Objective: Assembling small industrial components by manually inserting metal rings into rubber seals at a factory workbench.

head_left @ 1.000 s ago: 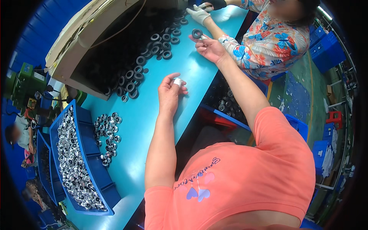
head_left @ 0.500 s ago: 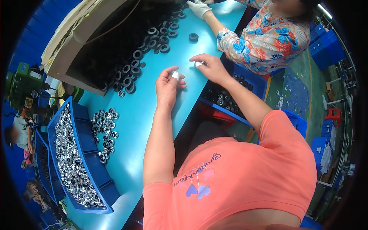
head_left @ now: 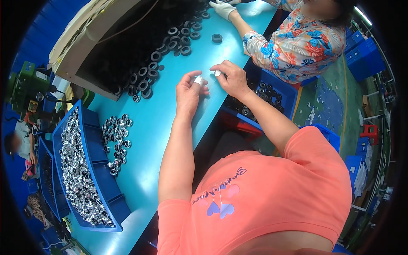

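Note:
Over the turquoise tabletop (head_left: pixel 148 157), my left hand (head_left: pixel 189 93) is raised with its fingers loosely bent and apart. White tape wraps its thumb, and nothing shows in the grasp. Close by on the right, my right hand (head_left: pixel 233 79) has its index finger curled down close to its white-taped thumb. Whatever may sit between those fingertips is too small or hidden to make out. Black rubber-like rings (head_left: pixel 153 66) lie loose beyond my hands, and one lone black ring (head_left: pixel 216 38) rests farther off. Small chrome wheel-like parts (head_left: pixel 123 132) lie scattered left of my left forearm.
A blue bin (head_left: pixel 121 208) full of chrome parts stands at the left. Below the right table edge, another blue bin (head_left: pixel 289 100) holds dark wheel-like parts under my right forearm. A co-worker's white-gloved hand (head_left: pixel 223 9) is at the far side. A pale-edged box (head_left: pixel 80 46) borders the ring pile.
My two hands have drawn slightly closer together. The right hand's fingers have curled in more. The whole view has shifted a little.

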Demonstrator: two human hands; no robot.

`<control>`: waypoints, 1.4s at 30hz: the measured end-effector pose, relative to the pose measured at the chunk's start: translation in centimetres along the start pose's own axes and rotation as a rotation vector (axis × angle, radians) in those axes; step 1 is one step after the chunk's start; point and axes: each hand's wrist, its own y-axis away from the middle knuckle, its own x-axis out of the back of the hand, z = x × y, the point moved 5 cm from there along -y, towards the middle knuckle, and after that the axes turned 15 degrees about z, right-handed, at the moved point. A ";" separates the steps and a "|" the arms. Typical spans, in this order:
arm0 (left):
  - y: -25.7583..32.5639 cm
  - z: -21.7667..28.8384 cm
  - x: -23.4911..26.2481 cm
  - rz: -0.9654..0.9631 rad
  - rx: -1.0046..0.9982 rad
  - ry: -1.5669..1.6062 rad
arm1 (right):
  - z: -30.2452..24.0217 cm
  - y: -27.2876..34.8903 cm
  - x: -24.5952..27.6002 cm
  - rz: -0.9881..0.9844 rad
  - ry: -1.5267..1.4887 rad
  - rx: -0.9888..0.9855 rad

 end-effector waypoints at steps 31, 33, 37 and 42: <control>0.4 0.0 0.1 -0.034 -0.035 -0.012 | 9.0 -7.9 -4.5 -0.117 0.428 -0.158; 0.3 0.0 0.0 -0.043 -0.040 -0.018 | 9.0 -8.6 -5.0 -0.192 0.460 -0.227; 0.5 0.1 0.0 -0.032 -0.052 0.001 | 8.3 -8.7 -4.9 -0.186 0.342 -0.136; 1.0 1.1 0.5 0.107 -0.149 -0.022 | 0.9 -6.2 -1.0 -0.048 -0.170 0.035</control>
